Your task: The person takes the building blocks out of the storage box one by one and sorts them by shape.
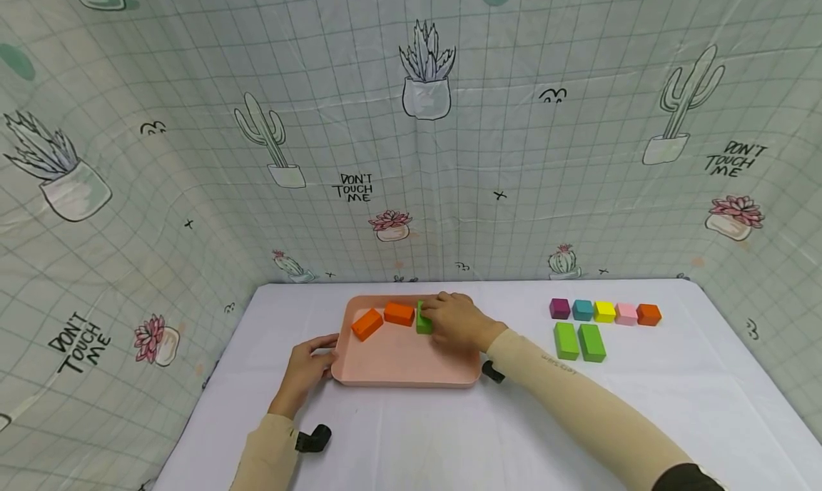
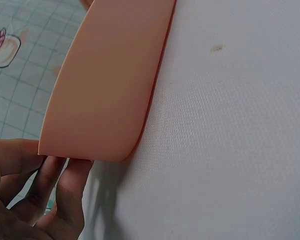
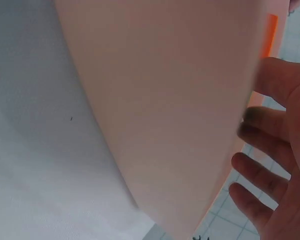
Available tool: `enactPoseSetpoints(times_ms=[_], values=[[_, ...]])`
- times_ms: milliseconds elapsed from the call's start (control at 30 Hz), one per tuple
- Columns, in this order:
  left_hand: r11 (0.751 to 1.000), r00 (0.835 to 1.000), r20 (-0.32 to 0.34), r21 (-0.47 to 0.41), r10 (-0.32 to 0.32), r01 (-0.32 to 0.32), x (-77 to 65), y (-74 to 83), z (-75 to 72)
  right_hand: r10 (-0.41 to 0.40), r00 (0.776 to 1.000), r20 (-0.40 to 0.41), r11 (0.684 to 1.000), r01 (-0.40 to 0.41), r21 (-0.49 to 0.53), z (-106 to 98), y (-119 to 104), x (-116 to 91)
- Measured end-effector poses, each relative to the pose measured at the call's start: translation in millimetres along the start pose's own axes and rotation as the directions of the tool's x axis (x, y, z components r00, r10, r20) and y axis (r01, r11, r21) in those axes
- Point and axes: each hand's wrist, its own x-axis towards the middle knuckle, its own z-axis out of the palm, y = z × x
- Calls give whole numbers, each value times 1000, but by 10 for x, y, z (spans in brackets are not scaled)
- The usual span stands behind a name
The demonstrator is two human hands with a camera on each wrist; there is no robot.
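Observation:
A pink rectangular tray (image 1: 398, 366) lies on the white table. My left hand (image 1: 306, 368) holds the tray's left edge; in the left wrist view its bent fingers (image 2: 72, 192) press the end wall right by the rim. Over the tray's back right part, my right hand (image 1: 459, 321) pinches a green rectangular block (image 1: 423, 323), partly covered by the fingers. Two orange rectangular blocks (image 1: 399, 314) sit in the tray to the left of the green one. In the right wrist view the tray wall hides the green block, and the fingers (image 3: 262, 177) reach over the rim.
To the right on the table is a row of small cubes: purple (image 1: 560, 308), teal (image 1: 582, 310), yellow (image 1: 604, 311), pink (image 1: 626, 313) and orange (image 1: 648, 315). Two more green blocks (image 1: 566, 341) lie in front of them. A patterned cloth (image 1: 449, 155) hangs behind the table.

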Motion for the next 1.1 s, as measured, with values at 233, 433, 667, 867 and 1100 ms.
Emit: enactPoseSetpoints(times_ms=[233, 433, 667, 867, 1100], values=[[1000, 1000, 3, 3, -3, 3, -8, 8, 0, -75, 997, -27, 996, 74, -45, -32, 18, -54], [1000, 1000, -1, 18, -7, 7, -16, -1, -5, -77, 997, -15, 995, 76, -64, -26, 0, -70], [1000, 1000, 7, 1, 5, -5, -15, -2, 3, -72, 997, -13, 996, 72, -60, -18, -11, -67], [1000, 1000, 6, 2, -2, 2, -13, -4, 1, -69, 998, -11, 997, 69, -41, -29, -14, -83], [1000, 1000, 0, 12, -7, 7, -8, 8, 0, -72, 997, -11, 995, 71, -73, -28, -21, -109]])
